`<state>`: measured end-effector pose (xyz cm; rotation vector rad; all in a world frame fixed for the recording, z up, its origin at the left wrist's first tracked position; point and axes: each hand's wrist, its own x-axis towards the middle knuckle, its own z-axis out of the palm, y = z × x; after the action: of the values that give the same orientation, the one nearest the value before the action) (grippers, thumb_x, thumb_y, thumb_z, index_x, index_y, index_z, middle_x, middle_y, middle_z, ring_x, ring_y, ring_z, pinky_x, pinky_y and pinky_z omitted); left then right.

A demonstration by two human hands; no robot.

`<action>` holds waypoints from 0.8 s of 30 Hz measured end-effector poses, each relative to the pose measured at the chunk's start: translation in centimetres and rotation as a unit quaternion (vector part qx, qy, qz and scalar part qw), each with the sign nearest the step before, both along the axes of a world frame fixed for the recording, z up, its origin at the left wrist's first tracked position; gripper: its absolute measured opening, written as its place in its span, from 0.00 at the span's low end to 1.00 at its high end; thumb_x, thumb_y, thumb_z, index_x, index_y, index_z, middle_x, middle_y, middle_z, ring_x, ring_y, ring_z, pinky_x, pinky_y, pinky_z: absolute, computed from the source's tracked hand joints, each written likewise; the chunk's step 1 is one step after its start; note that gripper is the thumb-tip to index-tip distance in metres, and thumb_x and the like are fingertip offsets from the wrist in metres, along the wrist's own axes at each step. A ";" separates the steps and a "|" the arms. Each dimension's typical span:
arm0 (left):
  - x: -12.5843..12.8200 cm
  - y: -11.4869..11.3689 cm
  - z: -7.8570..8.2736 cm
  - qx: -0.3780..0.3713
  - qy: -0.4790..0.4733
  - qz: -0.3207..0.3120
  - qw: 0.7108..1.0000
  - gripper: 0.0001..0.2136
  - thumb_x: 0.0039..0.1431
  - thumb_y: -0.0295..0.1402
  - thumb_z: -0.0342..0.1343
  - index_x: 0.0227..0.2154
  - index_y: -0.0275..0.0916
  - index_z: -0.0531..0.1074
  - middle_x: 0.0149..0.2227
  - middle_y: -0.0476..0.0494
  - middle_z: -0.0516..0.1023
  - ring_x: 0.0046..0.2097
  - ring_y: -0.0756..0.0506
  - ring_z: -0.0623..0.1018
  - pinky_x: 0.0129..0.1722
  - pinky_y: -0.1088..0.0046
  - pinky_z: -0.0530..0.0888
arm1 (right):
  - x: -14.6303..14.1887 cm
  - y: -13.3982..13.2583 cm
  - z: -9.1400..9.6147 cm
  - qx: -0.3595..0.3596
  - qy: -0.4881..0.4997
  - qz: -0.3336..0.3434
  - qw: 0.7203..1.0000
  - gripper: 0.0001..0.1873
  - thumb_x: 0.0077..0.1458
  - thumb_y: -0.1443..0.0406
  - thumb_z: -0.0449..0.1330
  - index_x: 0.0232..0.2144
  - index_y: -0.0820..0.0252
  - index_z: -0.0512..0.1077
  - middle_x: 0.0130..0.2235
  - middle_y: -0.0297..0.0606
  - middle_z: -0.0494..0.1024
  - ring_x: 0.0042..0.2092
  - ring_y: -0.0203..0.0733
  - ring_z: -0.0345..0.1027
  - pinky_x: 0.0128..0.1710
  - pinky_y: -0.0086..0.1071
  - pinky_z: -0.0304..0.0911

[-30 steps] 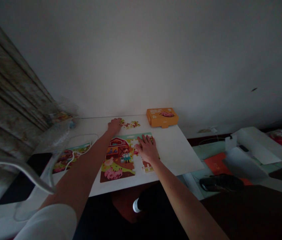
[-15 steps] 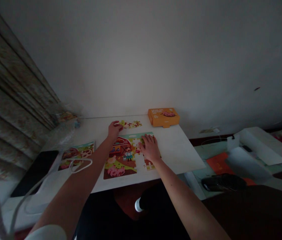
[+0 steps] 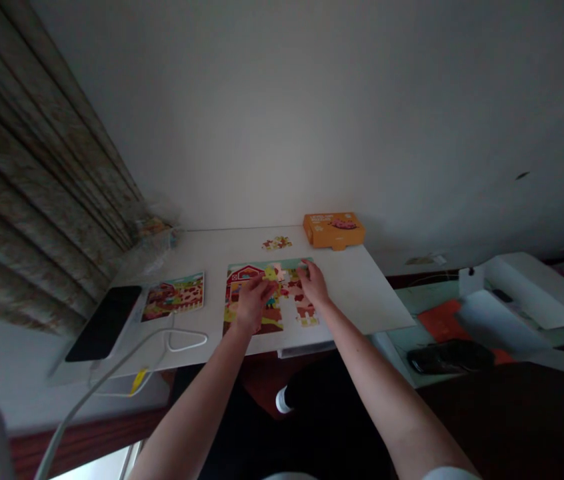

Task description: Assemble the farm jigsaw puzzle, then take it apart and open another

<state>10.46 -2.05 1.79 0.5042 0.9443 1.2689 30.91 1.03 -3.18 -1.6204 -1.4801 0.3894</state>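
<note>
A farm-scene jigsaw puzzle (image 3: 242, 280) lies on the white table (image 3: 352, 293). My left hand (image 3: 251, 301) hovers over its middle, fingers pinched on a yellow-green puzzle piece (image 3: 270, 273). My right hand (image 3: 314, 283) rests on the puzzle's upper right part, fingers bent and pressing down on the pieces there. A small heap of loose puzzle pieces (image 3: 277, 243) lies behind the puzzle near the wall.
An orange puzzle box (image 3: 333, 229) sits at the table's back right corner. A printed picture card (image 3: 174, 296), a black phone (image 3: 104, 322) and a white cable (image 3: 177, 340) lie to the left. A curtain (image 3: 32, 200) hangs left; boxes and papers lie on the floor, right.
My left hand left the loose pieces at the back and came to the puzzle's middle carrying a piece. My right hand stayed on the puzzle's right part. The view shifted.
</note>
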 end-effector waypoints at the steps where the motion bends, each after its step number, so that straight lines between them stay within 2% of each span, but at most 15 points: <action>1: 0.0 -0.6 0.1 -0.003 0.002 -0.002 1.000 0.09 0.55 0.24 0.66 0.37 0.37 0.73 0.33 0.48 0.80 0.37 0.48 0.84 0.51 0.64 0.81 | 0.3 0.2 0.0 0.001 0.048 -0.007 0.999 0.24 0.66 0.51 0.52 0.56 0.58 0.72 0.57 0.49 0.77 0.58 0.50 0.71 0.62 0.47 0.63; 4: -0.1 -2.0 0.3 -0.009 0.022 -0.016 1.000 0.08 0.55 0.25 0.67 0.36 0.36 0.74 0.34 0.47 0.80 0.38 0.47 0.84 0.51 0.64 0.82 | 1.5 0.6 0.5 0.012 0.185 -0.024 0.982 0.26 0.64 0.47 0.53 0.55 0.56 0.70 0.57 0.47 0.77 0.57 0.47 0.72 0.60 0.45 0.65; 7: -0.4 -3.0 0.4 -0.014 0.045 -0.021 0.999 0.08 0.55 0.26 0.67 0.36 0.36 0.76 0.35 0.46 0.81 0.38 0.48 0.84 0.50 0.65 0.83 | 2.3 -0.3 1.5 0.025 0.232 -0.016 0.972 0.27 0.61 0.45 0.57 0.52 0.56 0.71 0.50 0.46 0.80 0.51 0.48 0.76 0.56 0.44 0.69; 10: -0.5 -3.7 0.3 -0.020 0.070 -0.021 0.997 0.07 0.54 0.26 0.67 0.36 0.35 0.77 0.36 0.45 0.82 0.36 0.49 0.83 0.47 0.66 0.83 | 1.5 -3.2 2.6 0.017 0.194 0.046 0.980 0.24 0.61 0.47 0.60 0.50 0.56 0.73 0.43 0.43 0.81 0.44 0.47 0.77 0.49 0.42 0.73; 12: -0.3 -4.1 0.1 -0.017 0.090 -0.021 0.996 0.08 0.52 0.26 0.67 0.37 0.35 0.78 0.37 0.44 0.82 0.36 0.50 0.83 0.45 0.67 0.84 | 0.3 -5.8 3.2 0.016 0.150 0.101 0.983 0.21 0.62 0.51 0.61 0.52 0.55 0.73 0.46 0.44 0.81 0.44 0.47 0.78 0.46 0.41 0.74; 13: -0.2 -4.4 0.0 -0.012 0.099 -0.023 0.995 0.09 0.51 0.26 0.68 0.37 0.35 0.79 0.37 0.45 0.82 0.35 0.50 0.83 0.43 0.68 0.84 | -0.4 -7.1 3.5 0.024 0.119 0.120 0.985 0.20 0.63 0.54 0.61 0.54 0.54 0.73 0.49 0.44 0.81 0.46 0.47 0.78 0.47 0.41 0.74; 16: 0.1 -5.0 -0.4 0.005 0.126 -0.040 0.991 0.09 0.48 0.28 0.69 0.34 0.34 0.79 0.32 0.47 0.81 0.32 0.50 0.82 0.39 0.71 0.84 | -2.2 -10.1 4.1 0.077 0.013 0.161 0.984 0.22 0.63 0.64 0.62 0.59 0.50 0.72 0.59 0.44 0.76 0.61 0.49 0.70 0.61 0.46 0.67; 18: 0.1 -5.2 -0.6 0.017 0.149 -0.055 0.987 0.09 0.47 0.30 0.69 0.32 0.34 0.80 0.29 0.48 0.81 0.30 0.50 0.82 0.36 0.73 0.83 | -2.9 -11.2 4.3 0.090 -0.043 0.194 0.976 0.25 0.63 0.68 0.61 0.61 0.48 0.71 0.61 0.42 0.74 0.65 0.48 0.66 0.66 0.47 0.63; 24: -0.1 -5.1 -1.5 0.033 0.187 -0.087 0.978 0.12 0.45 0.34 0.71 0.32 0.34 0.81 0.28 0.46 0.82 0.28 0.49 0.81 0.33 0.72 0.82 | -2.8 -11.3 3.3 0.078 -0.093 0.225 0.967 0.25 0.62 0.73 0.61 0.57 0.47 0.74 0.60 0.42 0.74 0.62 0.47 0.68 0.64 0.46 0.66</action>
<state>10.37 -7.16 0.33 0.8800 1.1451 1.0673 28.15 -10.30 0.11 -1.2147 -1.9767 0.3651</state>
